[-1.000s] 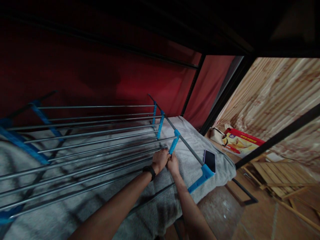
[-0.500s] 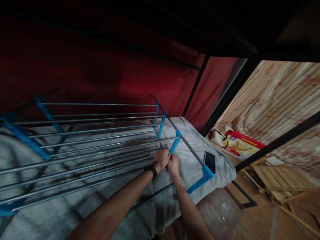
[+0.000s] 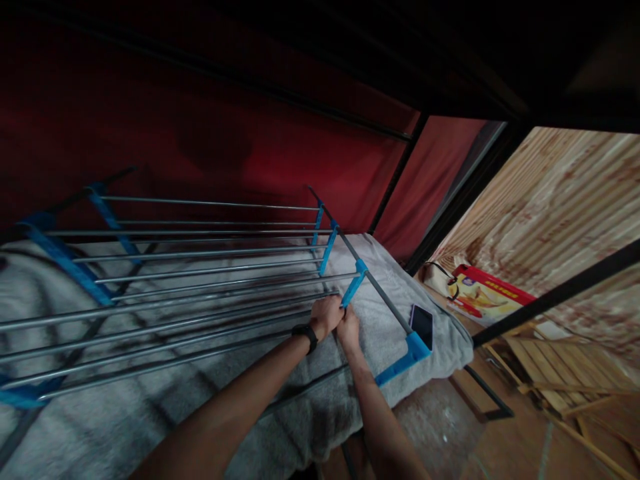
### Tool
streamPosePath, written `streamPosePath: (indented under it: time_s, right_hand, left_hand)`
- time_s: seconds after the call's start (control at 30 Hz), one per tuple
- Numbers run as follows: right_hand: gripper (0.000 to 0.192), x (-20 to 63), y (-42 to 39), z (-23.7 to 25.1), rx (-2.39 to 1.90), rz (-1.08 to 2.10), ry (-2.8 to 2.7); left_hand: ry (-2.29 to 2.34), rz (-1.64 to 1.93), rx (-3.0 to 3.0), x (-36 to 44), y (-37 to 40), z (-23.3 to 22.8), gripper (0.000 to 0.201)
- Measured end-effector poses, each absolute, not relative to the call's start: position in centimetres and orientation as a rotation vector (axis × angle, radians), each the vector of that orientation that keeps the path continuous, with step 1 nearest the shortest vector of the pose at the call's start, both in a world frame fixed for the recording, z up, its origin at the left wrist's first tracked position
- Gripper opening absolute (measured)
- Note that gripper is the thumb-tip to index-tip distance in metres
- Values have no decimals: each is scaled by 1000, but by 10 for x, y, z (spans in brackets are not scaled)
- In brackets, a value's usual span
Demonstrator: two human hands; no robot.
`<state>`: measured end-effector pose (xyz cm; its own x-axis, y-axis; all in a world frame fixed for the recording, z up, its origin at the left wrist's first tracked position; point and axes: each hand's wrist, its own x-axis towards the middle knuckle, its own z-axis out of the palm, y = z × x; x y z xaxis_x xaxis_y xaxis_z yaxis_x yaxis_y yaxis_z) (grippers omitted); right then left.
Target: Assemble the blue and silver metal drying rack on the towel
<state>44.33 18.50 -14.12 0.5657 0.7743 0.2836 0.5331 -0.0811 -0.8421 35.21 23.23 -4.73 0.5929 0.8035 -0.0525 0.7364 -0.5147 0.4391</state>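
Observation:
A drying rack of grey metal rods with blue plastic brackets lies across a grey blanket. My left hand, with a black band at its wrist, is closed at the lower end of a blue bracket. My right hand is closed right beside it, gripping that same lower end. The fingertips of both hands are largely hidden. Close by, a loose-looking end of a metal rod shows behind my left hand. Nearer to me is a blue corner piece on the side tube.
A phone lies on the blanket right of the rack. Black bed-frame posts stand at the right, with red cloth behind. Beyond them are a red and yellow box and folded wooden slats on the floor.
The view has shifted slightly, so the rack's left end appears further right. Both hands keep their place at the blue bracket.

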Motion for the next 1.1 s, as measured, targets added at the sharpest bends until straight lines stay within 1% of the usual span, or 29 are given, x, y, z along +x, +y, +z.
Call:
streamPosePath:
  time_s: [0.1, 0.23, 0.33, 0.47, 0.6, 0.7, 0.8, 0.87, 0.97, 1.1]
  right_hand:
    - [36, 444, 186, -149, -1697, 310, -1079]
    - [42, 441, 183, -162, -1623, 349, -1063]
    - [49, 440, 180, -172, -1599, 357, -1029]
    - [51, 444, 177, -179, -1584, 363, -1002]
    - [52, 449, 176, -180, -1586, 373, -1012]
    - [50, 452, 176, -179, -1602, 375, -1029]
    - [49, 455, 174, -178, -1615, 373, -1047]
    - [48, 457, 173, -177, -1623, 379, -1060]
    - [47, 462, 170, -176, -1634, 407, -1089]
    - [47, 470, 167, -173, -1652, 450, -1125]
  left_hand:
    - [1156, 273, 2467, 347, 228, -47, 32]
    - [1015, 359, 2586, 322, 213, -57, 54]
    - [1000, 481, 2781, 282, 200, -77, 61]
    - [1220, 616, 2916, 210, 191, -95, 63]
    - [1454, 625, 2891, 138, 188, -92, 57]
    - [1531, 609, 2827, 103, 177, -92, 58]
    - [1376, 453, 2808, 94, 160, -103, 63]
    - [1309, 344, 2770, 102, 152, -113, 60]
    - [1399, 267, 2667, 119, 152, -121, 54]
    - [1447, 251, 2499, 131, 168, -116, 52]
